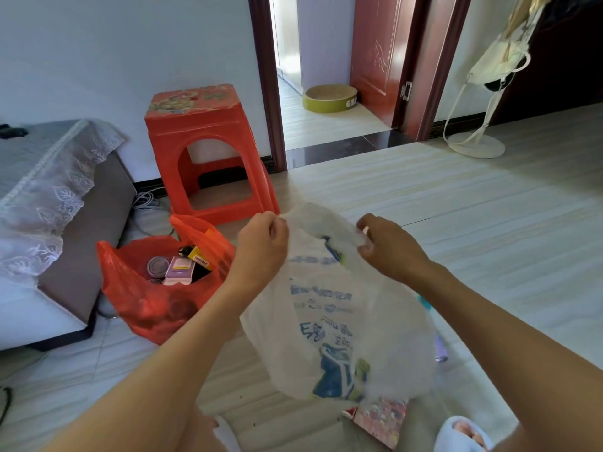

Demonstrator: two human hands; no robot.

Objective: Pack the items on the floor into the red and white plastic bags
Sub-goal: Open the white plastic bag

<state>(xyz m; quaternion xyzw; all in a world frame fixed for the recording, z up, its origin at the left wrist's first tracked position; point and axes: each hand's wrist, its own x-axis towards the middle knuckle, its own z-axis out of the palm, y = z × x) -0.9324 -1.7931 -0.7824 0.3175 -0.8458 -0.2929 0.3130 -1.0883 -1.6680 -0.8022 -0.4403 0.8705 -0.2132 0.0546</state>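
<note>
A white plastic bag point(336, 308) with blue print hangs in the air at the centre of the view. My left hand point(262, 246) pinches its top edge on the left, and my right hand point(388, 246) grips the top edge on the right. To the left, a red plastic bag point(137, 298) stands open on the floor, holding a purple box point(178, 271), a yellow box point(199, 257) and a round tin point(158, 265). Below the white bag, a patterned pink packet point(381, 420) lies on the floor. A purple item point(441, 349) and a teal item point(424, 303) peek out behind the bag's right side.
A red plastic stool point(205, 148) stands against the wall behind the red bag. A grey sofa with a lace cover point(55, 203) fills the left side. An open doorway point(326, 119) lies ahead, a white stand base point(476, 145) at right. My slippered feet point(463, 433) show at the bottom.
</note>
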